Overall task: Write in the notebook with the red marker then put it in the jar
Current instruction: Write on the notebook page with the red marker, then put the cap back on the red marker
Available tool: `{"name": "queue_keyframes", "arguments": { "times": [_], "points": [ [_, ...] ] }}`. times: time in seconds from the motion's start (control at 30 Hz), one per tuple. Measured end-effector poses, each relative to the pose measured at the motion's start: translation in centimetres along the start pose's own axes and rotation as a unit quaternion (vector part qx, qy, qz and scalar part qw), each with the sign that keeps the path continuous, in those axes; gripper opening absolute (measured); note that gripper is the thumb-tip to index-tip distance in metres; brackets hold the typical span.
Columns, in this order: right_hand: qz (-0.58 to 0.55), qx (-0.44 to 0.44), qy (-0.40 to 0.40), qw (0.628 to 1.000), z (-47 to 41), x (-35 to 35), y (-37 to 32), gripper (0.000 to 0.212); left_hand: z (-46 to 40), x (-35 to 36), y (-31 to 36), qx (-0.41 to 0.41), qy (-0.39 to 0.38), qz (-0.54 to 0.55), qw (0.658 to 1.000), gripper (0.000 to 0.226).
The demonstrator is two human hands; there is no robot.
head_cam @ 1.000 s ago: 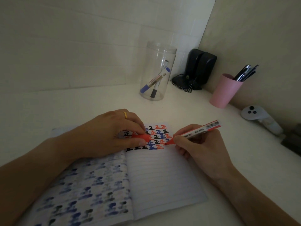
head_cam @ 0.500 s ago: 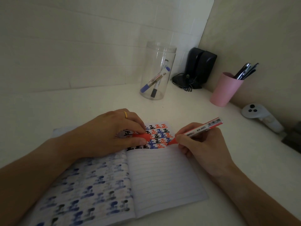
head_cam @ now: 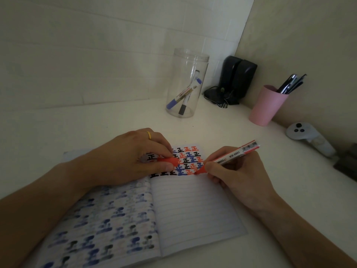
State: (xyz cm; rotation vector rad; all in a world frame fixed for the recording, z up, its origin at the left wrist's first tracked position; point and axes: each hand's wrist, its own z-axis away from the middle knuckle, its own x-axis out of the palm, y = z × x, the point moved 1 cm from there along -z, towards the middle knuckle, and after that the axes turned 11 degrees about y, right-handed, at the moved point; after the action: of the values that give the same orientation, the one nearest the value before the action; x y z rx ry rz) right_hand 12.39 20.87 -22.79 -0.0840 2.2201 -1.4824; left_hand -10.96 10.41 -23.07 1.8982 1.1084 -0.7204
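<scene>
An open lined notebook lies in front of me, its upper right page filled with rows of black, blue and red characters. My right hand grips the red marker, uncapped, with its tip touching the page at the end of a row. My left hand rests on the notebook's upper middle and pinches the marker's red cap between thumb and fingers. A clear plastic jar stands open beyond the notebook, with a blue marker and a black marker leaning inside.
To the right of the jar stand black speakers with a cable. A pink cup holds several pens. A white controller lies along the right wall. The white table meets walls at the back and right.
The marker tip has shifted a little down and left along the page. My left hand with the cap has stayed in place.
</scene>
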Motion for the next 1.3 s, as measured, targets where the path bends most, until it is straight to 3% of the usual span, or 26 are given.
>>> {"name": "queue_keyframes", "arguments": {
  "times": [0.17,0.37,0.5,0.63,0.8,0.97,1.3],
  "points": [
    [0.019,0.03,0.044,0.998,-0.4,0.0,0.2,0.004,0.0,0.0,0.0,-0.002,-0.005,0.0,1.0,0.04],
    [0.001,0.034,0.042,0.999,-0.5,0.1,0.4,0.006,-0.1,-0.1,0.1,-0.001,-0.002,-0.001,1.0,0.04],
    [-0.125,0.091,0.065,0.986,-1.3,-0.2,-0.3,0.003,-0.1,-0.2,0.2,-0.008,0.008,0.001,1.0,0.036],
    [-0.181,0.114,0.061,0.975,-3.6,0.6,-2.6,0.014,-0.1,-0.5,0.7,-0.026,0.008,-0.003,1.0,0.04],
    [-0.306,0.173,0.13,0.927,-4.7,3.1,-2.6,0.021,-0.1,-1.0,1.0,-0.055,0.057,0.008,0.997,0.033],
    [-0.332,0.167,0.107,0.922,-4.5,3.6,-1.3,0.018,-0.3,-1.1,0.1,-0.1,0.146,-0.037,0.984,0.026],
    [-0.316,0.149,0.073,0.934,-4.2,3.3,-0.7,0.013,-0.3,-1.6,0.8,-0.123,0.176,-0.016,0.976,0.029]
  ]
}}
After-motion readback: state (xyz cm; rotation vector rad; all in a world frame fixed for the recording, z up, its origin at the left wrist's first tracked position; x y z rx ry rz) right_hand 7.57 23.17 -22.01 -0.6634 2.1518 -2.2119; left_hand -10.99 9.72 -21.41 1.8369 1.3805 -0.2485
